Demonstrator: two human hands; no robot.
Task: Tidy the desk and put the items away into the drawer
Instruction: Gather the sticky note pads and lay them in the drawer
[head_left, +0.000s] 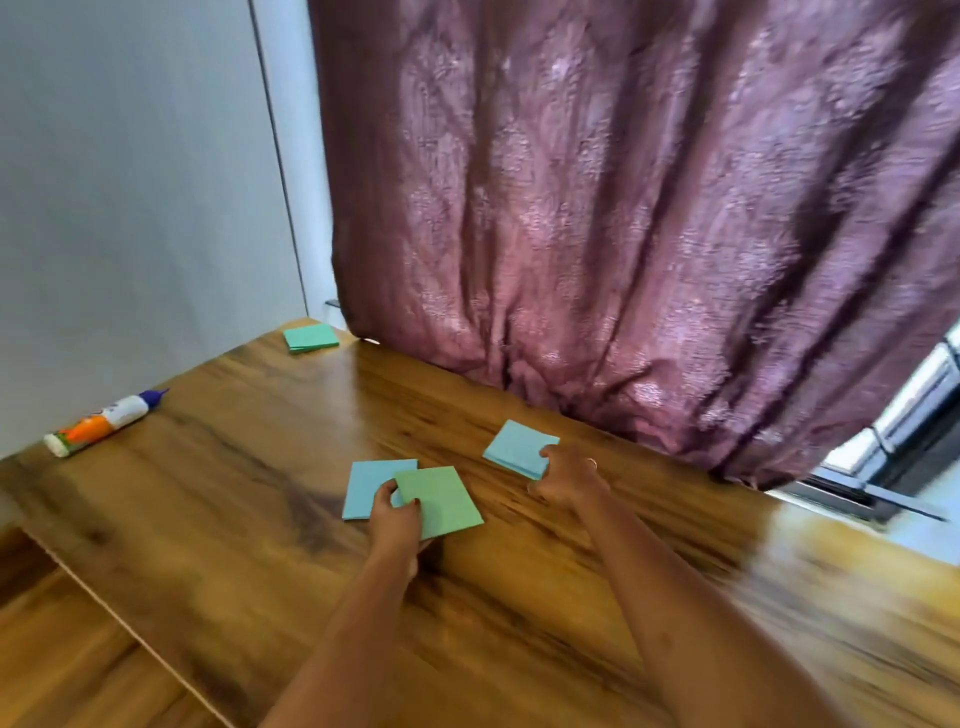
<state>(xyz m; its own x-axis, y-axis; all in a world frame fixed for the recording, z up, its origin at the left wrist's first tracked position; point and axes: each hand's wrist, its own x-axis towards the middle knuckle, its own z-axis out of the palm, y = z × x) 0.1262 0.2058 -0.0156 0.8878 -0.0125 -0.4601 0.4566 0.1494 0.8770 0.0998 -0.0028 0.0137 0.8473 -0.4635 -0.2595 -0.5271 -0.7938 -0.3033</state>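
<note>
L hand pinches green note pad overlapping center blue pad. R hand fingers pinch second blue pad.

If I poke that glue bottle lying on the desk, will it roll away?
Probably yes. The glue bottle lies on its side on the desk and looks round, so a sideways poke would likely roll it. Its purple tip is narrower, so it may curve rather than go straight. It looks plastic, so it is probably light.
</note>
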